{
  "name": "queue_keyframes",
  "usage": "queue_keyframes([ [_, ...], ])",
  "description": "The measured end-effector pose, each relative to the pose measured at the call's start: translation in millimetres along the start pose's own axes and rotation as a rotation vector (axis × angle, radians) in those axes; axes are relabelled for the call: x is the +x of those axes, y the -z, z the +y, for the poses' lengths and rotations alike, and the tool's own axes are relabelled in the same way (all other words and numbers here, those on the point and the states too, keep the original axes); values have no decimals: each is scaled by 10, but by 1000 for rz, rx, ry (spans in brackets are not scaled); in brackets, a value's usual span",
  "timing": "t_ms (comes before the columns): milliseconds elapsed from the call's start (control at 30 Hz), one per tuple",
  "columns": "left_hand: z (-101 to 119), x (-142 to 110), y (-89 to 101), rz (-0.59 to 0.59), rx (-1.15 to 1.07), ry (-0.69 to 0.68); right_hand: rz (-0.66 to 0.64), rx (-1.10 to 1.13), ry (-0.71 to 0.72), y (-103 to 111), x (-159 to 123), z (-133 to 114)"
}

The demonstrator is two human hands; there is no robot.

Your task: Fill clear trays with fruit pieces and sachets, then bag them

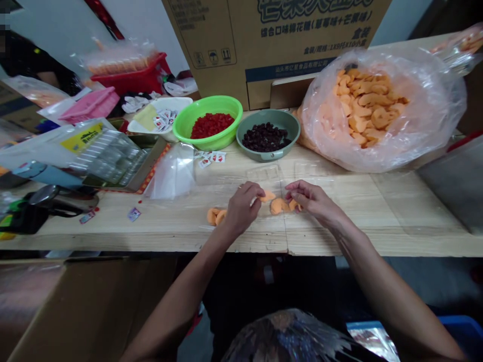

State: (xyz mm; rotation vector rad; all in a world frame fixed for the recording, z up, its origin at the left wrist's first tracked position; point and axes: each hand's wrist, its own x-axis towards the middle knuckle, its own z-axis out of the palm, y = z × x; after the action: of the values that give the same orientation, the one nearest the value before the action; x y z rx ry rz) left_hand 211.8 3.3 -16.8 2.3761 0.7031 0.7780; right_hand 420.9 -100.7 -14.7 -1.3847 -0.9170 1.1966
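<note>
My left hand (246,205) has its fingers pinched at the edge of an orange marshmallow piece (268,195) over a clear plastic tray. My right hand (310,199) is just to the right, thumb and forefinger a little apart. Below its thumb lies another orange piece (294,205), partly hidden. Between the hands sits a round orange piece (276,206). More orange pieces (216,216) rest left of my left wrist. Flat behind the hands are clear plastic trays (264,173), hard to make out against the wood.
Behind stand a green bowl (236,113) of red bits, a grey-green bowl (267,155) of dark pieces and a big plastic bag (433,115) of orange pieces. Small sachets (217,157), a carton of clear trays (113,156) and a metal jug (62,198) are leftward. A large carton (226,50) stands behind.
</note>
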Motion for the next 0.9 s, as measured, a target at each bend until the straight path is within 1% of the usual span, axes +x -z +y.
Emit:
queue_keyframes([
  [67,-79,-98,-71,-45,102,-123,-21,-39,-17,-22,9,72],
  [167,-154,-220,-159,-107,257,-212,-52,-145,-17,-60,24,172],
  [267,-159,-272,-164,-202,353,-213,-71,-212,-8,-61,30,212],
  [367,-95,-262,-101,-362,421,-199,-86,-320,-13,-50,22,188],
  [400,-68,-253,-76,-409,432,-208,-94,-385,10,-51,16,175],
  [467,-22,-238,-38,-471,436,-231,-105,-541,109,-72,-3,146],
  [533,5,-228,-26,-481,416,-238,-101,-710,208,-116,-31,113],
  [567,12,-225,-33,-475,402,-238,-97,-797,225,-144,-48,92],
  [633,18,-216,-70,-470,380,-242,-114,-961,187,-203,-88,38],
  [733,21,-191,-153,-508,397,-193,-201,-1117,118,-262,-131,-42],
  [800,24,-170,-189,-547,406,-116,-250,-1113,131,-255,-128,-64],
  [833,28,-160,-193,-562,394,-81,-254,-1061,147,-233,-116,-63],
  [867,35,-149,-187,-566,365,-58,-232,-966,158,-200,-98,-57],
  [900,49,-136,-172,-546,319,-40,-184,-820,155,-156,-76,-50],
])
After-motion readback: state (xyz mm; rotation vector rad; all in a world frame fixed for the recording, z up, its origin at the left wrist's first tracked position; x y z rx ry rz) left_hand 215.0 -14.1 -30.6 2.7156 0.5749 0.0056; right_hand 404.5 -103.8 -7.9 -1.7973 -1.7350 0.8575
